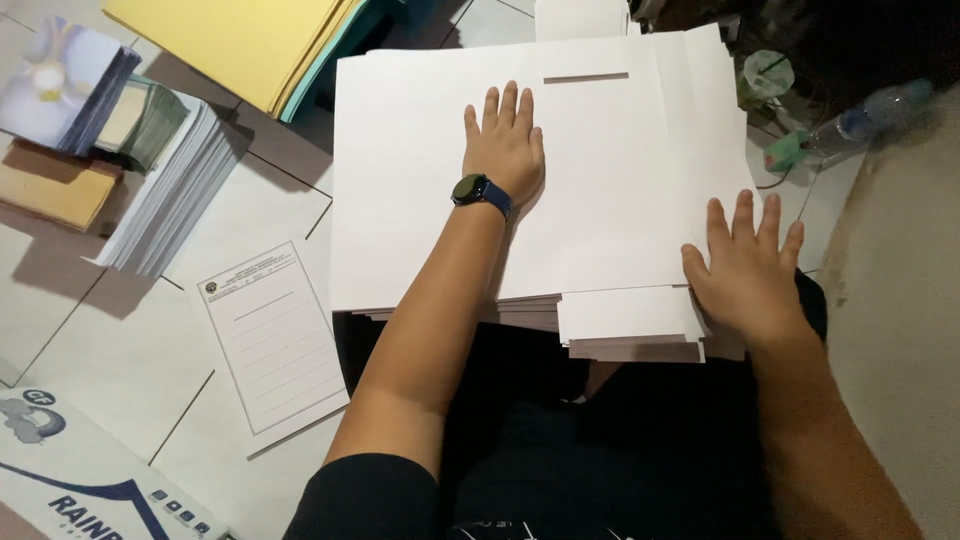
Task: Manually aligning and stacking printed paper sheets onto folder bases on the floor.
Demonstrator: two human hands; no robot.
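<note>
My dark shirt and lap fill the bottom of the view, closest to me, with both forearms reaching out from there over the tiled floor.

Far left, a printed banner sheet lies at the floor's near corner. Beyond it sits a stack of white sheets with a flower-printed booklet and a tan folder beside it. A lined form lies flat on the tiles just left of my left arm. Further back, a pile of yellow paper rests over a teal sheet.

In the middle is the big stack of white paper, spread across my lap and the floor. My left hand lies flat on top of it, palm down, fingers stretched and slightly spread, gripping nothing; a dark watch with a blue strap is on that wrist.

To the right, my right hand presses palm down on the stack's right edge, fingers open and extended, thumb against the sheets' near corner, holding nothing closed. Past it, a clear plastic bottle lies on its side near a green cup lid.
</note>
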